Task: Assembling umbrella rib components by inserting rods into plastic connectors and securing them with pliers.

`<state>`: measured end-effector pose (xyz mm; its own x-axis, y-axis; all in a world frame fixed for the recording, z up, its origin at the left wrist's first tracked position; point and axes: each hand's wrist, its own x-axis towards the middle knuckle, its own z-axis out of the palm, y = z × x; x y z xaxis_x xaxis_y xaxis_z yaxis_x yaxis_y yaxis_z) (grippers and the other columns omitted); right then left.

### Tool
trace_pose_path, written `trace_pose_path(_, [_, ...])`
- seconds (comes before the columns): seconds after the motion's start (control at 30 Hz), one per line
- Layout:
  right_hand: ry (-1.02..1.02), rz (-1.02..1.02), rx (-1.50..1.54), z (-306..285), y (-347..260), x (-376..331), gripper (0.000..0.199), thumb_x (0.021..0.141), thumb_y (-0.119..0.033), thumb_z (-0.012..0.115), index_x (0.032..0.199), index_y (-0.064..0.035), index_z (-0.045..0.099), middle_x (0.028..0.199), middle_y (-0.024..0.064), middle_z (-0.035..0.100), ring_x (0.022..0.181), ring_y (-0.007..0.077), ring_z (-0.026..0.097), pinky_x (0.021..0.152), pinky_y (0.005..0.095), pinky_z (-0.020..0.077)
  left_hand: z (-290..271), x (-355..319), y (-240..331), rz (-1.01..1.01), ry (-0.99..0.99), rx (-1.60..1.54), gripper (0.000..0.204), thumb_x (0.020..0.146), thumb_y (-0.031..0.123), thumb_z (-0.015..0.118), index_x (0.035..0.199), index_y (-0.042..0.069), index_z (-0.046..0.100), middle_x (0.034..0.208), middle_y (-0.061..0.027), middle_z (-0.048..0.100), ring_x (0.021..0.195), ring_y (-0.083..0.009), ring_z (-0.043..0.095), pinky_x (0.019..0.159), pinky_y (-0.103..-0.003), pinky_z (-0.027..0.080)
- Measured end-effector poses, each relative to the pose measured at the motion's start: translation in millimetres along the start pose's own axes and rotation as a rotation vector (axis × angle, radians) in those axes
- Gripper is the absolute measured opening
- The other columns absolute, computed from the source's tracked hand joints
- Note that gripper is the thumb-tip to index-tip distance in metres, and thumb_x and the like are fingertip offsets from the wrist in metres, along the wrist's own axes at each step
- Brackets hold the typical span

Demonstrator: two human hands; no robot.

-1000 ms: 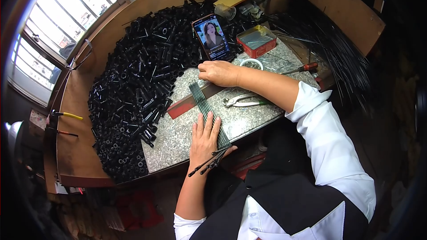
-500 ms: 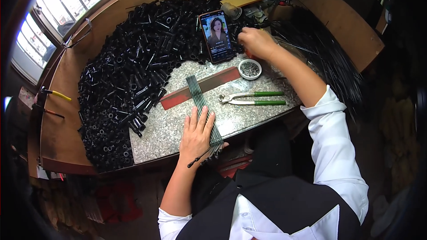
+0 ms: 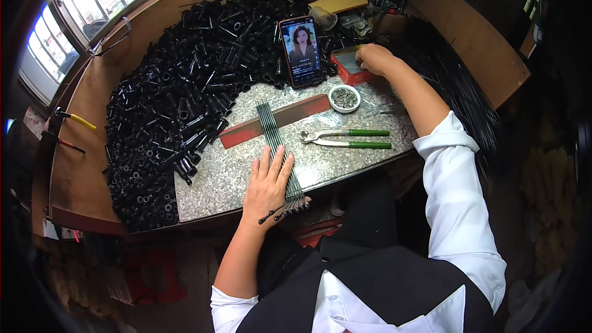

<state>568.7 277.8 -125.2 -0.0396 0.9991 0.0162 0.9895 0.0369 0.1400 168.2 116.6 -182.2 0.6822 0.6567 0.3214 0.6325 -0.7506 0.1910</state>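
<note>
We see the left hand (image 3: pixel 266 184) lying flat, fingers spread wide, at the lower centre of the frame, pressing down a row of thin dark rods (image 3: pixel 275 142) that lie side by side across a long red bar (image 3: pixel 275 121) on the speckled table (image 3: pixel 345 163). The near ends of the rods stick out past the table edge, just beside the thumb. It has stayed there through the last second, so the bundle is pinned in the same place as before.

The right hand (image 3: pixel 374 58) is what has changed. A second ago it rested on the table by the bar; half a second ago it was lifting toward the upper right; now it is over a small red box (image 3: pixel 349 66) at the upper right of centre, fingers curled down into or against it. We cannot tell whether it holds anything. We judge that it is fetching a small part from the box while the other hand keeps the rods aligned.

Between the two hands lie green-handled pliers (image 3: pixel 348 138), untouched, and a small white dish (image 3: pixel 345 98) of tiny metal bits. A phone (image 3: pixel 301 51) leans upright against a big heap of black tubes (image 3: pixel 185 98) filling the left of the frame.
</note>
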Motion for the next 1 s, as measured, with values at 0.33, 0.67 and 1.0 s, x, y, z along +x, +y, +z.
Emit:
trace_pose_path(0.33, [0.179,-0.07,-0.05,12,4,-2,0.009,0.078,-0.011,0.065,0.084,-0.0046,0.065,0.094,0.0146,0.064,0.09,0.0334,0.062,0.078,0.0421,0.0498,6,-2,-6,0.041,-0.007,0.091,0.095,0.061,0.048,0.081,0.137,0.006,0.042,0.146,-0.018,0.034,0.138,-0.0407,0.024,0.11,-0.054,0.024])
trace_pose_path(0.67, [0.243,-0.053,-0.12,-19,-18,-34,0.011,0.081,-0.006,0.054,0.09,-0.0013,0.059,0.098,0.0164,0.062,0.094,0.0331,0.061,0.08,0.0414,0.0501,5,0,-4,0.033,-0.029,0.1,0.095,0.062,0.049,0.08,0.137,0.005,0.041,0.147,-0.0179,0.033,0.139,-0.0403,0.023,0.111,-0.053,0.024])
trace_pose_path(1.0, [0.352,-0.495,0.2,3,-139,-28,0.02,0.082,-0.005,0.05,0.1,-0.0091,0.058,0.096,0.0106,0.056,0.098,0.0294,0.058,0.081,0.0401,0.0486,3,0,0,-0.007,-0.016,0.006,0.097,0.061,0.05,0.08,0.137,0.003,0.041,0.147,-0.0182,0.033,0.139,-0.0398,0.023,0.111,-0.052,0.023])
